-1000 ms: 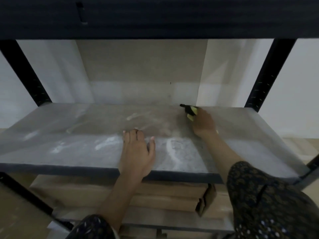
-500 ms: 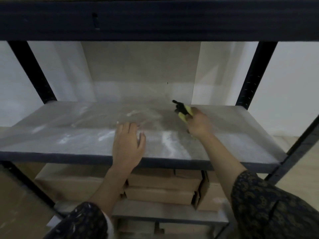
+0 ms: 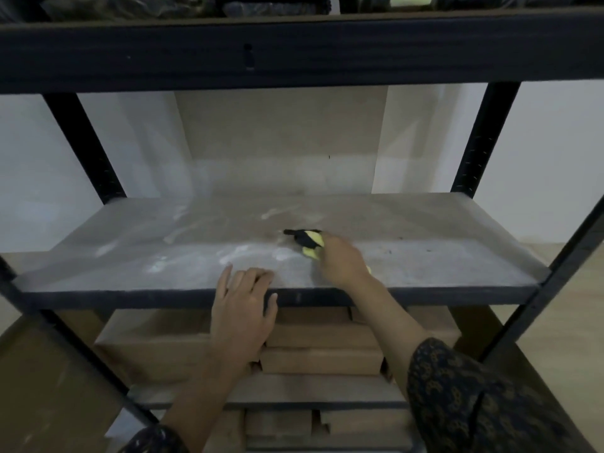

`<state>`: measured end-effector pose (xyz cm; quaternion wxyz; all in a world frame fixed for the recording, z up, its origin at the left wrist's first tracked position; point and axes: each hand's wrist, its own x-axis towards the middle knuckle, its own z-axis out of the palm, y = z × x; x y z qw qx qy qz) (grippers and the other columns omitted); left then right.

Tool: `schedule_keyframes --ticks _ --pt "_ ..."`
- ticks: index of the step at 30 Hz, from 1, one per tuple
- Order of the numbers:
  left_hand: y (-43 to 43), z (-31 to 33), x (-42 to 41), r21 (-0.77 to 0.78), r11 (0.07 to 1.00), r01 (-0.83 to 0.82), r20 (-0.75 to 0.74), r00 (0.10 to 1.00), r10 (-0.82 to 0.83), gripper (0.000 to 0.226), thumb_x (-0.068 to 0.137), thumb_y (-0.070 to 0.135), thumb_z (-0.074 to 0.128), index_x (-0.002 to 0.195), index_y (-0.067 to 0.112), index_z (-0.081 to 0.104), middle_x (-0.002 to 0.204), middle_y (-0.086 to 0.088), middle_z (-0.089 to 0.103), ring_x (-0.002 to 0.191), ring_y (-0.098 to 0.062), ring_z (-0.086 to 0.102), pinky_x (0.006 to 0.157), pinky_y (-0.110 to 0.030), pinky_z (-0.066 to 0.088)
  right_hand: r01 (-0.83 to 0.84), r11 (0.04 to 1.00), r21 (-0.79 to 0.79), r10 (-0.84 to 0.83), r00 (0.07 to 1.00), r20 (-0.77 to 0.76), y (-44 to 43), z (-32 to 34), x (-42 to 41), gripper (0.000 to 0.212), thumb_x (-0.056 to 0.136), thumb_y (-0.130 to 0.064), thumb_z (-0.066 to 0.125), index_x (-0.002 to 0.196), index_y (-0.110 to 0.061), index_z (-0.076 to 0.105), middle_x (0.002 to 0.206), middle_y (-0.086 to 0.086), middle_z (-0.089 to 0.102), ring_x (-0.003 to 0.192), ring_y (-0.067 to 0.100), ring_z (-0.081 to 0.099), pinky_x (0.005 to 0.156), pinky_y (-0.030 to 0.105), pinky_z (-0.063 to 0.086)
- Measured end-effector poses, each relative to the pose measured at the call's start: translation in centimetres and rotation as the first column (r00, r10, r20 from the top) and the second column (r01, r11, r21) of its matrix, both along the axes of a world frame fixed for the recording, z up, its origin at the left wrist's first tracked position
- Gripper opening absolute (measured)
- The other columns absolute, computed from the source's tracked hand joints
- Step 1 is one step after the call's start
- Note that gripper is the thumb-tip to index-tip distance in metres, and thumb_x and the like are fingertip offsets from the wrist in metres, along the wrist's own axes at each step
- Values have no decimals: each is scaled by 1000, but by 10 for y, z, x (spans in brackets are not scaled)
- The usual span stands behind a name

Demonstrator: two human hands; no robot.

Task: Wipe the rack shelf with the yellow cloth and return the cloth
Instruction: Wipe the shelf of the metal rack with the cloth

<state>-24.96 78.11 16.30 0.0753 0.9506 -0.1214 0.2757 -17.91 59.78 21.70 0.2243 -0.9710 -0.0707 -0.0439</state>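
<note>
Two bare hands appeared in the head view, both at the grey, flat rack shelf (image 3: 130, 256). The right hand (image 3: 343, 264) reached over the front edge to the middle of the board, slightly right of centre. Its fingers were curled round a crumpled yellow cloth (image 3: 312, 245) with black patches, which lay pressed against the shelf surface and stuck out to the left of the knuckles. White dust smears (image 3: 242, 253) marked the board just left of the cloth. The left hand (image 3: 240, 308) rested on the front edge of the shelf, its fingers straight, close together and holding nothing, fingertips on the top surface and thumb against the dark front lip. A dark patterned sleeve (image 3: 474, 403) covered the right forearm. Flat brown cardboard boxes (image 3: 320, 358) were stacked on the lower shelf, beneath the hands. Black metal uprights (image 3: 85, 145) framed the shelf at the left and right.
</note>
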Motion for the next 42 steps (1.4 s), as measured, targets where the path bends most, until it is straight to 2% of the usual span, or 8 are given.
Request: schedule_keyframes --ticks 8,14,19,25,31,35,38,42 --pt "2 -2 4 -45 998 53 8 999 -53 24 90 23 56 108 12 67 107 -3 64 96 -22 60 111 -46 34 436 890 136 -442 897 13 -69 10 -12 28 95 -18 51 117 -1 55 104 20 65 92 37 62 68 38 44" --pt "5 -4 6 -99 993 70 -6 997 -71 25 88 17 62 112 9 64 110 -5 65 101 -23 59 116 -42 26 320 947 -34 -315 942 115 -12 -7 -44 31 93 -6 45 124 -2 47 124 17 56 113 34 54 89 39 44" --pt "9 2 1 -148 984 98 -21 995 -102 22 90 15 60 111 11 64 110 -4 66 102 -22 60 118 -45 22 116 981 158 -123 992 37 11 0 -58 30 100 -19 43 127 -7 49 116 15 61 100 33 58 69 34 41" --pt "36 0 -1 -115 989 94 47 995 -89 17 88 12 63 104 6 66 102 -8 65 96 -28 60 106 -50 39 483 859 170 -504 855 122 -50 -3 -64 30 94 -8 52 124 -4 50 113 16 62 97 29 59 76 36 46" --pt "36 -9 -3 -180 976 119 68 992 -108 20 89 8 61 108 4 65 105 -9 63 95 -26 58 84 -41 52 354 935 35 -351 904 244 8 -27 -80 39 87 0 49 126 -2 46 129 17 52 119 33 47 99 37 37" --pt "36 -11 -4 -182 976 117 88 991 -102 22 88 6 61 110 4 64 107 -9 63 96 -25 58 81 -39 53 163 962 220 -199 968 155 36 -18 -91 32 96 -10 46 127 -7 47 121 13 57 106 30 54 79 35 43" --pt "38 -13 -4 -187 974 126 99 989 -109 23 88 4 62 111 4 65 108 -9 63 96 -24 59 82 -37 53 284 895 345 -348 927 140 4 -8 -79 26 99 -15 44 123 -9 51 106 12 63 89 27 59 71 38 48" --pt "38 -14 -1 -192 973 127 96 989 -110 22 87 1 62 109 3 66 107 -9 64 95 -24 59 81 -37 53 496 858 129 -512 845 154 -24 -11 -67 28 93 -6 50 121 -3 50 114 16 61 104 32 58 89 44 50"
